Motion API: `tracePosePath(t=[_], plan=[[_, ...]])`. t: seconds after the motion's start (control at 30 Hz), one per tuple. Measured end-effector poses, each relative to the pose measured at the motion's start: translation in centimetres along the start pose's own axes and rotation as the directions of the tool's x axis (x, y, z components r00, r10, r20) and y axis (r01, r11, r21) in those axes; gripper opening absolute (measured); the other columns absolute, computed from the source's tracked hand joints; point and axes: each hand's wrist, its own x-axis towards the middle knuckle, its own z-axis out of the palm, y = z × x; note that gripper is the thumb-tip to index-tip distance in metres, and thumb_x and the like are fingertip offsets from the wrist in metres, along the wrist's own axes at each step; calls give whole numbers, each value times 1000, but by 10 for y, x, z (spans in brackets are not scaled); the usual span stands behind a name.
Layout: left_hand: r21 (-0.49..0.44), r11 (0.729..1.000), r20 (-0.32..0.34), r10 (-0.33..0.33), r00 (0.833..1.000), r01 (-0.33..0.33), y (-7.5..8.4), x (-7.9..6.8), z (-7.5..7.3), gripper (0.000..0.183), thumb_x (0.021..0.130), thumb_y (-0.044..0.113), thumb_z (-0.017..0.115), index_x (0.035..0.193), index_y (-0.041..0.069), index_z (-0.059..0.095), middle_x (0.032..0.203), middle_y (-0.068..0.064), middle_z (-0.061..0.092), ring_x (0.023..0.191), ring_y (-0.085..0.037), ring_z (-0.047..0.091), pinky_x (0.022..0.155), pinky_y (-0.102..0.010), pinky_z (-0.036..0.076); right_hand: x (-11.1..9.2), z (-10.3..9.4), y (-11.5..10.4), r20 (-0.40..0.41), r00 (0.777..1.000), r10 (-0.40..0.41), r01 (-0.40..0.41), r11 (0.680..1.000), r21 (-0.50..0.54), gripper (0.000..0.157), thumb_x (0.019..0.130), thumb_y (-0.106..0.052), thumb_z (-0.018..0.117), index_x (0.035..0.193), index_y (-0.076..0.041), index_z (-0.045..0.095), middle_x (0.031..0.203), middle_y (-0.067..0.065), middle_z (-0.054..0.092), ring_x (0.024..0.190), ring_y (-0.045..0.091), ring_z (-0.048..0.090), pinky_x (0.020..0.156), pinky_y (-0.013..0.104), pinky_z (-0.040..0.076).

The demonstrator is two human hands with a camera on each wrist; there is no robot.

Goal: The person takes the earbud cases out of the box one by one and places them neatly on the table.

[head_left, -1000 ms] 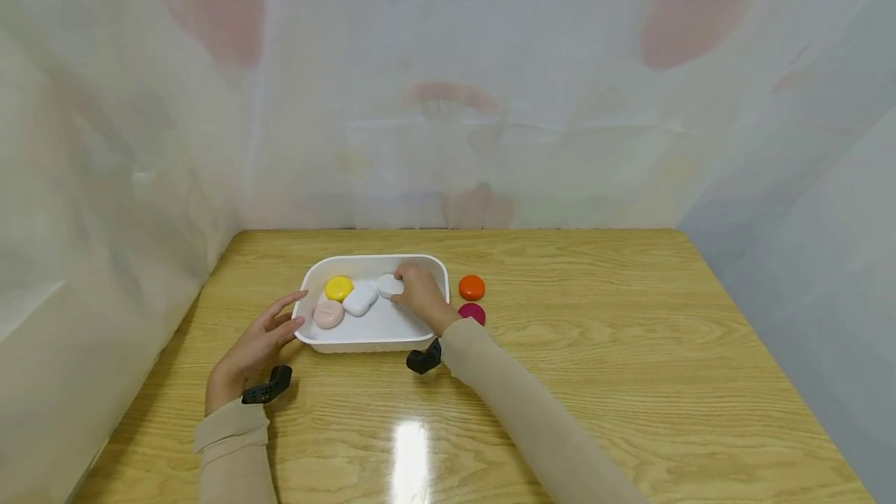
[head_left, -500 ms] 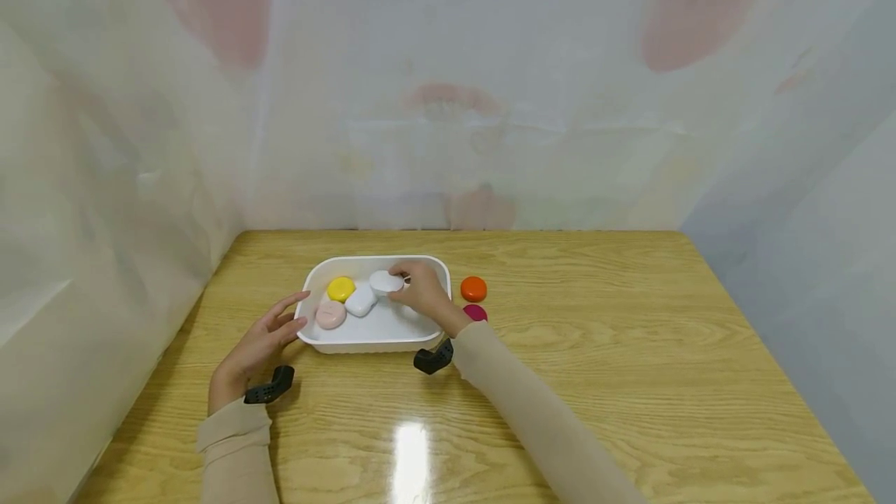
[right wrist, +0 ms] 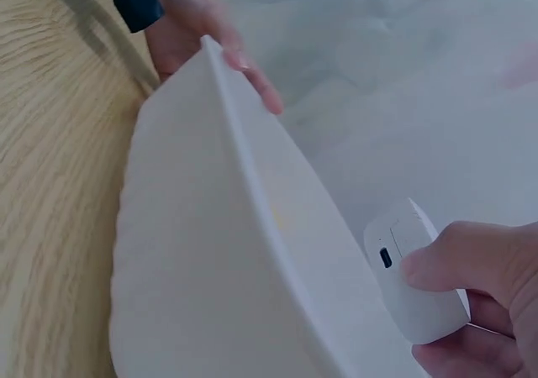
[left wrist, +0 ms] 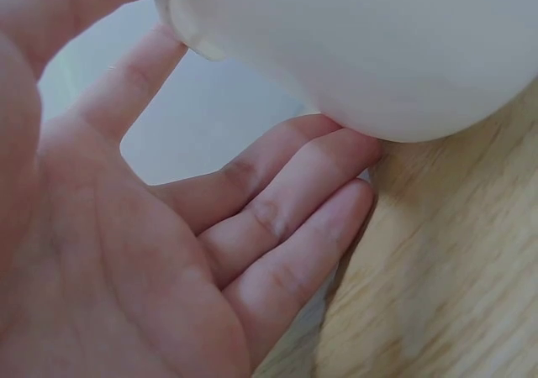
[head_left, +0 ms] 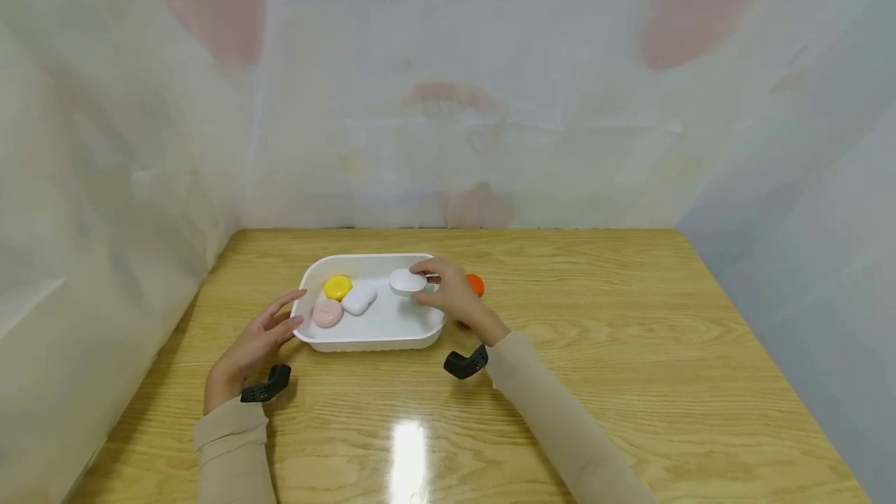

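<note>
My right hand [head_left: 455, 294] pinches a white earbud case [head_left: 407, 281] between thumb and fingers, over the right part of a white plastic basin [head_left: 371, 345]. A small dark port shows on the case [right wrist: 395, 265] in the right wrist view. My left hand [head_left: 255, 344] touches the basin's left end with fairly straight fingers; in the left wrist view, fingertips [left wrist: 349, 202] lie against its outer wall. Inside, toward the left, lie a yellow rounded case [head_left: 337, 287], a pale pink round one [head_left: 327, 313] and a white rounded-square one [head_left: 359, 298].
An orange round case [head_left: 475, 284] lies on the wooden table [head_left: 630, 348] right of the basin, partly behind my right hand. A crimson round piece near it is almost wholly hidden. Pale sheeting [head_left: 448, 162] stands behind the table and along both sides.
My right hand has lifted the white earbud case from the basin floor, first slightly left, then right toward the basin's right end. The left hand and the basin stay put.
</note>
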Motion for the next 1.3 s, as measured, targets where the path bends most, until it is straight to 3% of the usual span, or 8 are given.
tracePosePath(t=[0.27,0.57,0.83,0.93,1.07,1.17,1.3], plan=[[-19,999,6,27,1000,-26,-1,3,1,60,102,30,48,154,18,21,151,-32,27,107,14,49,88,-6,41,-15,-29,9,-44,999,-3,4,999,33,39,81,3,71,118,8,62,127,26,61,114,38,61,98,44,51],[-9,1000,8,21,1000,-21,-2,5,1,60,102,31,48,154,19,22,152,-31,27,108,13,48,88,-6,40,-31,-59,39,-96,993,69,-63,996,67,40,81,0,73,119,7,62,127,26,60,116,40,60,99,46,50],[13,1000,9,10,1000,-10,-1,7,2,60,102,33,48,154,21,22,152,-29,29,110,11,48,89,-7,40,-47,-79,61,-137,988,73,-62,995,81,39,84,1,70,121,9,61,129,28,59,119,42,57,101,46,49],[41,999,1,-10,1000,10,-1,6,2,60,101,36,48,154,24,22,153,-26,29,117,2,48,97,-16,41,-50,-84,73,-152,984,96,-83,992,93,39,84,4,68,122,10,60,131,30,57,121,43,55,101,45,48],[62,998,-4,-32,999,32,-2,4,2,62,101,39,47,155,24,20,155,-25,26,128,-13,42,111,-43,37,-55,-87,85,-162,977,139,-122,987,109,39,84,8,67,122,12,59,132,32,54,123,45,53,101,43,48],[67,997,-5,-40,999,40,-3,3,1,62,101,40,46,155,25,19,156,-24,24,124,-6,43,112,-48,35,-57,-88,93,-161,974,162,-145,983,110,39,85,8,66,122,13,58,132,32,54,124,44,52,101,42,47],[72,996,-15,-43,999,44,-4,2,-1,60,101,40,46,154,27,21,155,-22,27,111,11,44,106,-33,39,-59,-90,103,-154,973,172,-159,983,92,39,86,4,66,124,11,58,132,32,54,125,43,52,101,41,48]])
